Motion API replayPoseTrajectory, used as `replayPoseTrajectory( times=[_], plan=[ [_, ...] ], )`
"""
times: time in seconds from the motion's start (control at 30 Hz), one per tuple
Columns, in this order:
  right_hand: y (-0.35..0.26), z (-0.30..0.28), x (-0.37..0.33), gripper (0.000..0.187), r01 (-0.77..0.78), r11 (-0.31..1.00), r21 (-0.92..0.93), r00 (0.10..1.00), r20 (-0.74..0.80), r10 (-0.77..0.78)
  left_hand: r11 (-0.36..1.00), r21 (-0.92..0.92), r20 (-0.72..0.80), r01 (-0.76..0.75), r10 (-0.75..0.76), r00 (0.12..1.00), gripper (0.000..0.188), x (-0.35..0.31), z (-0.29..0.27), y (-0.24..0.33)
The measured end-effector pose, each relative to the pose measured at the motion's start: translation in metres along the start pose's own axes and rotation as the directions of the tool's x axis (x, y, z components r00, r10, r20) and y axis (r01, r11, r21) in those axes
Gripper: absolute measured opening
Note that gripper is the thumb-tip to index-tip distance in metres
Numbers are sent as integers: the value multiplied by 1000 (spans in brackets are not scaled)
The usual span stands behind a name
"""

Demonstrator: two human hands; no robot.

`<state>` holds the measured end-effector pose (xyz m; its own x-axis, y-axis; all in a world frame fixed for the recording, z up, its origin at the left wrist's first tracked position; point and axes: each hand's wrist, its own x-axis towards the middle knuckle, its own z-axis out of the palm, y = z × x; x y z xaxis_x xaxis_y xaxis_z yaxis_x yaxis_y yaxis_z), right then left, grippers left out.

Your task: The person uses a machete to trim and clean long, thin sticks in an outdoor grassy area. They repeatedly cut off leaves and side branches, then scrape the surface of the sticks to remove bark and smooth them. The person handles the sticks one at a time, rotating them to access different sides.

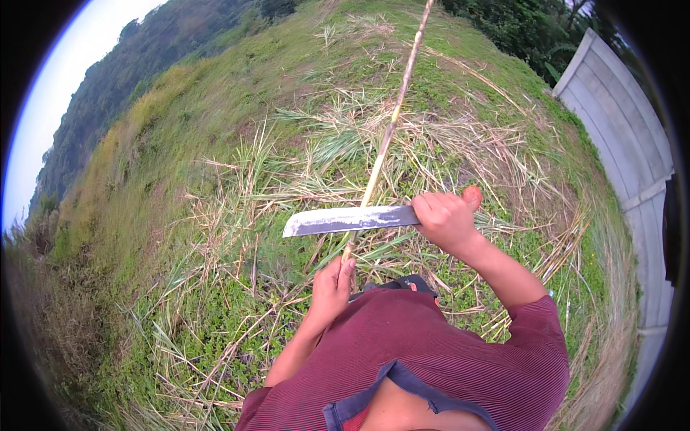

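Note:
My left hand [332, 289] is closed round the near end of a long, thin cane stalk [389, 136], which runs away from me and up past the top of the view. In my right hand [447, 219] is the handle of a machete [352, 220]; the fist hides the handle itself. The broad blade points left and crosses over the stalk a little beyond my left hand. Whether blade and stalk touch I cannot tell. Pale, worn patches mark the dark blade.
Cut stalks and dry leaves [496, 151] lie scattered over the green ground plants [244, 359]. A grey panel wall [611, 115] stands on the right. Taller grass [93, 215] and a wooded hillside [136, 79] are at the left. Dark trees [517, 32] rise at the far right.

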<state>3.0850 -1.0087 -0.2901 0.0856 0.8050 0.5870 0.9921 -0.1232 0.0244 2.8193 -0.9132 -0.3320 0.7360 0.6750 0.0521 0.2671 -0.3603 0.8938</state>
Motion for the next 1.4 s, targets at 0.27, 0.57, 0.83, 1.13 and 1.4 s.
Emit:
replayPoseTrajectory(
  times=[0.27,0.57,0.83,1.13,1.4],
  plan=[
    [1,-16,25,16,-77,990,-121,997,4,78,923,377,-296,-77,199,934,12,4,9,-3],
    [70,-50,65,11,-340,882,-328,940,-158,303,894,438,-344,-99,268,900,8,-1,13,-16],
    [-5,-15,14,15,161,958,-239,987,42,-155,993,69,-356,-94,113,928,14,10,21,-4],
    [49,-28,41,19,-167,972,-162,985,-77,157,1000,-9,-275,0,-3,961,15,-5,15,-9],
    [140,-29,92,22,-517,854,-50,855,-80,513,985,-90,-101,145,-154,983,32,-39,1,-26]
  ],
)
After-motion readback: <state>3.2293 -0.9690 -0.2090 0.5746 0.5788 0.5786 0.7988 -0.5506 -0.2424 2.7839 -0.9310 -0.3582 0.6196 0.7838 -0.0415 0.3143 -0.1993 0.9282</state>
